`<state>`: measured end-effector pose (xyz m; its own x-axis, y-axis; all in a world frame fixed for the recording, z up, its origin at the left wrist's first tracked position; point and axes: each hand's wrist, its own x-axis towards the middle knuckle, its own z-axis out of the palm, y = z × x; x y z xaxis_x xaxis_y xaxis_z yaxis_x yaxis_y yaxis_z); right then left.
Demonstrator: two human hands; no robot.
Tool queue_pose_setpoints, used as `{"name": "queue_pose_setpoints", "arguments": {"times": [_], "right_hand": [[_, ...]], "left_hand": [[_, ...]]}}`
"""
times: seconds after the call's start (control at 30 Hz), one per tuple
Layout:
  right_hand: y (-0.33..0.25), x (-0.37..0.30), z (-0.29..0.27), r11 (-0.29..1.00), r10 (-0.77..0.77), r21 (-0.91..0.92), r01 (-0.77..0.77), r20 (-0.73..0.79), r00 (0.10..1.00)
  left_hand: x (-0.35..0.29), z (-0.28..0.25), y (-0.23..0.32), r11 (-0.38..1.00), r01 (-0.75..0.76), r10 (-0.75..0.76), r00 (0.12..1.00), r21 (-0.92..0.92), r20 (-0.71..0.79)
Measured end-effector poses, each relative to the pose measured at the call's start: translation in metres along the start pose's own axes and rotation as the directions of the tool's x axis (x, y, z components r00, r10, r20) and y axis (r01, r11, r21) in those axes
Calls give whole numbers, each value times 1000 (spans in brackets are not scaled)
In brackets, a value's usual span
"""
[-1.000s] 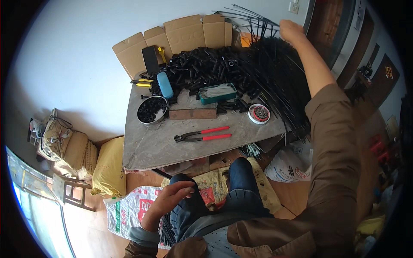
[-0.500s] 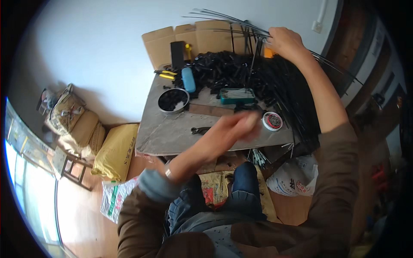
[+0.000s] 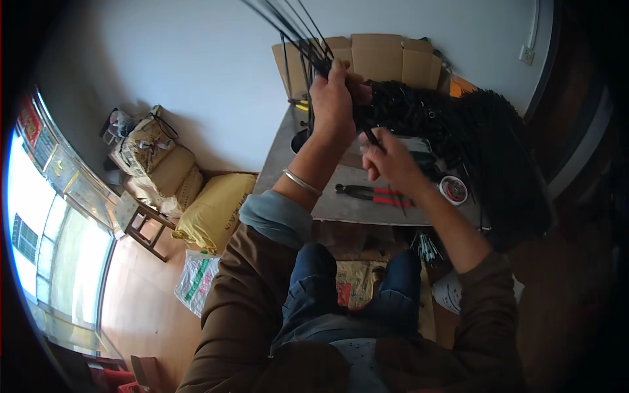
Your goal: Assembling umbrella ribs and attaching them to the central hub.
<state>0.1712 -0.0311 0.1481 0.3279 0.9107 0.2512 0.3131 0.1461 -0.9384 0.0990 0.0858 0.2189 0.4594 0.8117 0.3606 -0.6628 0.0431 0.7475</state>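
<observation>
My left hand [image 3: 335,98] is raised over the grey table [image 3: 341,206] and closed around a bundle of long thin black rods [image 3: 298,33] that fan upward out of the fist. My right hand [image 3: 386,160] sits just below and to the right, its fingers pinched on the lower ends of the same rods. A silver bangle is on my left wrist. Under the hands lie red-handled pliers [image 3: 377,193]. A big heap of black rods [image 3: 485,150] covers the table's right side.
A small round roll of tape [image 3: 453,190] lies right of the pliers. Flattened cardboard [image 3: 386,56] leans on the wall behind the table. Filled sacks [image 3: 213,209] and a wooden stool [image 3: 141,223] stand on the floor at left, by a window.
My left hand rose from my lap to the table and took hold of the rod bundle. My right hand drew back from the far heap toward me, holding the rods' lower ends.
</observation>
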Motion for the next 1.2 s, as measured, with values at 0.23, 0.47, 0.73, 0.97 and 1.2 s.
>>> {"name": "queue_pose_setpoints", "arguments": {"times": [0.23,0.47,0.73,0.97,1.2], "right_hand": [[95,22,76,974,-218,-79,214,-42,975],[116,-15,77,999,-23,-24,26,92,995],[127,-29,4,829,-157,-551,97,-63,986],[167,-62,0,519,-300,-844,138,-28,953],[63,-51,-8,887,-265,-448,113,-292,919]], "left_hand": [[2,-42,4,926,-49,-19,984,375,174],[13,-74,15,967,180,-203,972,181,115],[2,-74,8,919,359,-390,887,164,245],[-12,-74,-2,861,488,-507,805,143,309],[-39,-59,-14,840,523,-540,782,145,311]]}}
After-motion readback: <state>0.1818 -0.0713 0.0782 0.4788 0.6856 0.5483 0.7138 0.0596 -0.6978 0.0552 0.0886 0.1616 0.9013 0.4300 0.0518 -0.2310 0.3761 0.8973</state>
